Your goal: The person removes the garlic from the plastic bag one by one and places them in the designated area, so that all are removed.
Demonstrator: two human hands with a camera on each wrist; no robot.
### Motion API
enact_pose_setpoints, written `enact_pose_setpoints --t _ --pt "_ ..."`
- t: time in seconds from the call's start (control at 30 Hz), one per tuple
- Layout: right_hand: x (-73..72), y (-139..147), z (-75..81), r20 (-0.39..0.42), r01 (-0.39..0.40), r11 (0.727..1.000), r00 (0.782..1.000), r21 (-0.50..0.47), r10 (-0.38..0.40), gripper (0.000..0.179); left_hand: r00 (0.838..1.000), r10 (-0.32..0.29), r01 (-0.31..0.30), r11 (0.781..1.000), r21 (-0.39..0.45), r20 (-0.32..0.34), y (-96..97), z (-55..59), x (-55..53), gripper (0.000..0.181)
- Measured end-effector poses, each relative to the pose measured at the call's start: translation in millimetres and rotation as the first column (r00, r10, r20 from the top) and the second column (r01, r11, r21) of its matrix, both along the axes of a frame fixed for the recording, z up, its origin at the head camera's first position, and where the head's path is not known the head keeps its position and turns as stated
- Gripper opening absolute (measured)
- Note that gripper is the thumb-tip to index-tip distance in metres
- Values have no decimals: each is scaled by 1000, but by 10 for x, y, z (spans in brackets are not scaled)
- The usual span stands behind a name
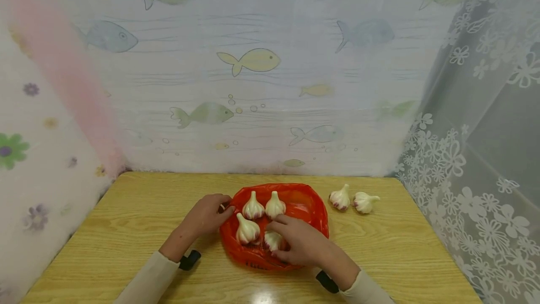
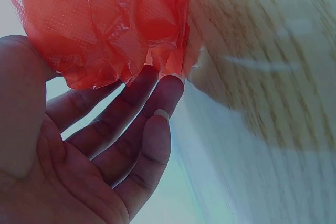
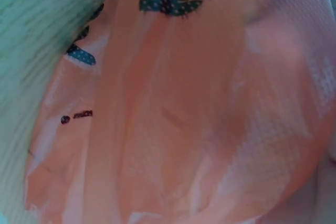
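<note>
Left hand [image 1: 207, 215]: fingers partly bent, the rim of a red plastic bag [image 1: 304, 203] held between thumb and fingers. Right hand [image 1: 301, 243]: reaching into the bag, fingers curled over a garlic bulb [image 1: 273, 241], thumb at its near side; the grip is narrow. The bag lies between the two hands on the wood-grain surface [image 1: 164, 196]. Three further garlic bulbs [image 1: 247, 230] sit inside it, between the left hand and the right. Two loose garlic bulbs [image 1: 339, 198] lie beyond the right hand, to its right.
</note>
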State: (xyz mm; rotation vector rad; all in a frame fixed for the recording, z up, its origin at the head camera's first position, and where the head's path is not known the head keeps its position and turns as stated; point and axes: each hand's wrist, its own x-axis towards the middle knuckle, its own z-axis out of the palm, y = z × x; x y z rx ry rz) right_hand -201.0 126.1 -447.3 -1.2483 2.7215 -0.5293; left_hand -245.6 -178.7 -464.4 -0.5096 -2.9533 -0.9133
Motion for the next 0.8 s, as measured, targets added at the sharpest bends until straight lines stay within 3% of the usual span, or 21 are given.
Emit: enact_pose_setpoints --t 0.47,0.8 --pt "-12 101 102 -91 -14 999 996 -48 10 46 1000 -2 2 1000 -1 -11 -1 -11 15 9" --pt "-36 179 164 -115 -2 998 993 -66 -5 47 1000 -3 3 1000 11 -10 2 -25 4 9"
